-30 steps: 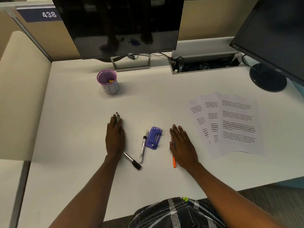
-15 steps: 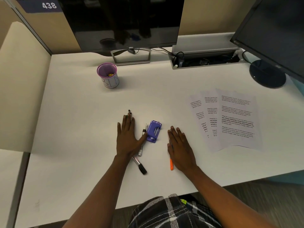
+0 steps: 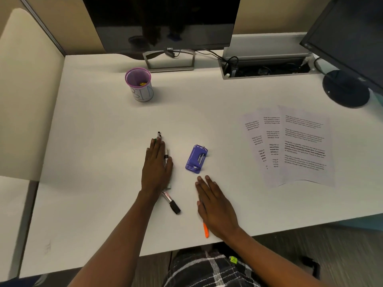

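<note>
Nearby, a purple gadget (image 3: 196, 159) lies between the hands, touching neither. A purple mesh cup (image 3: 139, 84) stands well back, and printed sheets (image 3: 300, 146) are fanned out to the right. White desk (image 3: 93, 141), Dell monitor (image 3: 161, 21) and second monitor (image 3: 352, 38) behind, beige partition (image 3: 31, 79) on the left. Left hand (image 3: 157, 164) lies flat, fingers straight, pressing on pens (image 3: 159, 134) whose dark tips poke past the fingertips; a black-capped marker (image 3: 173, 206) sticks out by the wrist. Right hand (image 3: 215, 206) is flat too, covering an orange pen (image 3: 205, 232) with only one end showing, near the front edge.
</note>
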Tool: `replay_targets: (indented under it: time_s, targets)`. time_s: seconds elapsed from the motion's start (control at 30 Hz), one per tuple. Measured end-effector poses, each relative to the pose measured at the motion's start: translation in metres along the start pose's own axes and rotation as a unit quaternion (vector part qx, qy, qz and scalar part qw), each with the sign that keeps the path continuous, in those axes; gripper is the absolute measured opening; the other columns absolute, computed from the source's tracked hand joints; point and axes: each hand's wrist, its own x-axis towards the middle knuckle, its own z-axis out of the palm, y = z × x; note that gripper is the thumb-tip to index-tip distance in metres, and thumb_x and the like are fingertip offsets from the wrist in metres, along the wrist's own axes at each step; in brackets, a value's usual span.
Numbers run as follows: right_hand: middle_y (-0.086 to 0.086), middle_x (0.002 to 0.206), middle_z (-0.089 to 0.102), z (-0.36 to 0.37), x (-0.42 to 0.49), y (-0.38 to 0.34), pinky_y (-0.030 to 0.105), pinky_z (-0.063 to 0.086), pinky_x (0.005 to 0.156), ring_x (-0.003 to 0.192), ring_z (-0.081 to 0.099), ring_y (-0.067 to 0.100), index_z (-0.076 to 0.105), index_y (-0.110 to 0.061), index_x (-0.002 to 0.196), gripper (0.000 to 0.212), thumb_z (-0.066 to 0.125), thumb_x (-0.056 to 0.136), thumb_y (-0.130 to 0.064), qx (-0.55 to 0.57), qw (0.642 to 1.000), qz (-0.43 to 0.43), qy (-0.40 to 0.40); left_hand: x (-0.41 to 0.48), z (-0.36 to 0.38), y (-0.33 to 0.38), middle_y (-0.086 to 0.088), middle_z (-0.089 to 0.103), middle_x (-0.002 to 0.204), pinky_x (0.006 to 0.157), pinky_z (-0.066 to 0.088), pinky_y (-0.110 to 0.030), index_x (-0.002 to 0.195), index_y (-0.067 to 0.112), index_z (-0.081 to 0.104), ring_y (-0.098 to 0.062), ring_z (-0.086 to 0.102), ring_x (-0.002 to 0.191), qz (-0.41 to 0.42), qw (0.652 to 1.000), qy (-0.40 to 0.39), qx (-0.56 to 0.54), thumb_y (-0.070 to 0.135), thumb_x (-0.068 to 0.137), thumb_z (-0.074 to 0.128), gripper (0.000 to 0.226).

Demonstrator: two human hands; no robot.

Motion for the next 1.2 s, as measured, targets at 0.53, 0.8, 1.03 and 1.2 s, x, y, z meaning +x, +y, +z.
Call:
replay_targets:
  time_s: [0.53, 0.8, 1.03, 1.2]
  targets:
    - [0.006, 0.170, 0.018, 0.008, 0.071, -0.098, 0.040, 0.016, 0.127, 0.158, 0.008, 0.023, 0.020, -0.013, 0.161, 0.075, 0.033, 0.101, -0.056, 0.072, 0.995, -0.032, -0.066, 0.012, -0.022, -0.029, -0.009, 0.028, 0.171, 0.133, 0.015, -0.043, 0.160, 0.008, 0.036, -0.022, 0.020, 0.161, -0.067, 0.994, 0.076, -0.043, 0.020, 0.107, 0.051, 0.057]
    - [0.012, 0.169, 0.016, 0.009, 0.099, -0.107, 0.047, 0.022, 0.126, 0.158, 0.007, 0.031, 0.022, -0.007, 0.160, 0.068, 0.035, 0.101, -0.039, 0.042, 0.998, 0.012, -0.055, 0.048, -0.045, -0.060, -0.012, 0.028, 0.171, 0.133, 0.012, -0.044, 0.159, 0.003, 0.038, -0.025, 0.018, 0.162, -0.109, 0.987, 0.107, -0.057, 0.020, 0.106, 0.053, 0.057]
    - [0.016, 0.168, 0.020, 0.002, 0.119, -0.108, 0.050, 0.027, 0.124, 0.156, 0.015, 0.036, 0.019, -0.003, 0.160, 0.070, 0.041, 0.099, -0.030, 0.025, 0.999, 0.033, -0.032, 0.073, -0.069, -0.098, -0.006, 0.023, 0.174, 0.133, 0.013, -0.044, 0.163, 0.006, 0.029, -0.020, 0.013, 0.163, -0.146, 0.978, 0.126, -0.078, 0.019, 0.106, 0.048, 0.061]
    - [0.017, 0.167, 0.022, 0.002, 0.146, -0.112, 0.050, 0.027, 0.124, 0.156, 0.016, 0.037, 0.018, -0.004, 0.160, 0.071, 0.046, 0.099, -0.029, 0.029, 0.998, 0.050, -0.035, 0.064, -0.065, -0.096, -0.009, 0.024, 0.173, 0.134, 0.009, -0.041, 0.161, 0.004, 0.032, -0.022, 0.015, 0.162, -0.114, 0.984, 0.124, -0.052, 0.011, 0.106, 0.048, 0.058]
